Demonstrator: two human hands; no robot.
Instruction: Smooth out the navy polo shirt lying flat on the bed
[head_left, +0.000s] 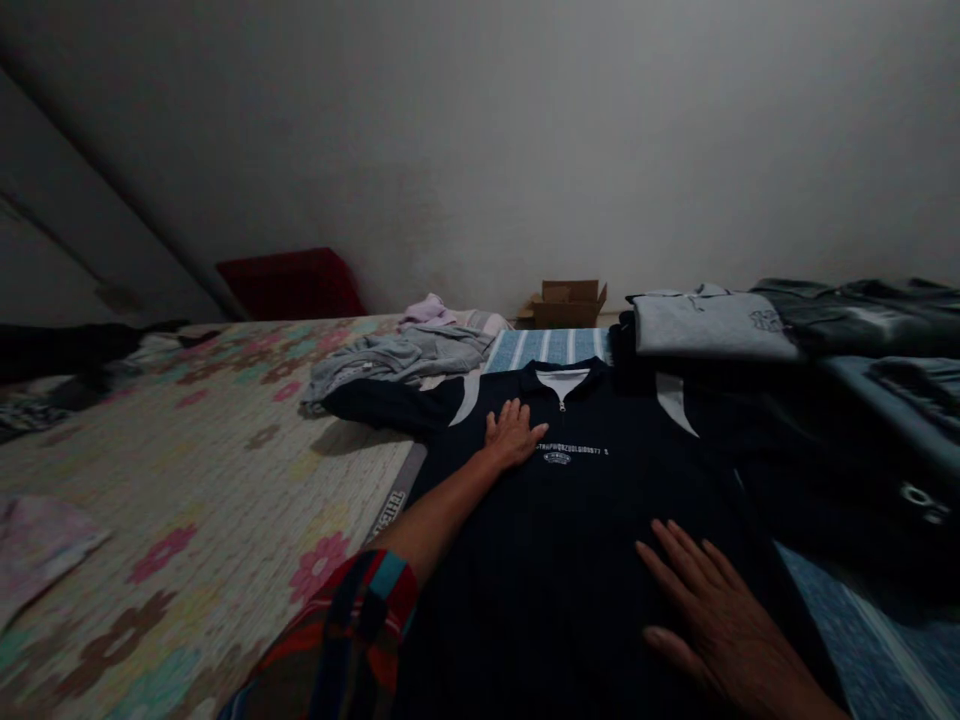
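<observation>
A dark navy polo shirt (570,540) with white shoulder panels and small white chest lettering lies spread flat, front up, on the bed. My left hand (512,432) rests flat on its upper chest, just left of the zip collar, fingers stretched out. Lower on the shirt's right side my right hand (712,610) lies flat with fingers spread. Neither hand holds anything.
A floral quilt (187,480) covers the bed to the left. A crumpled grey garment (405,360) lies behind the shirt's left sleeve. Folded grey and dark clothes (712,322) are stacked at the right. A cardboard box (568,302) and a red object (292,283) stand by the wall.
</observation>
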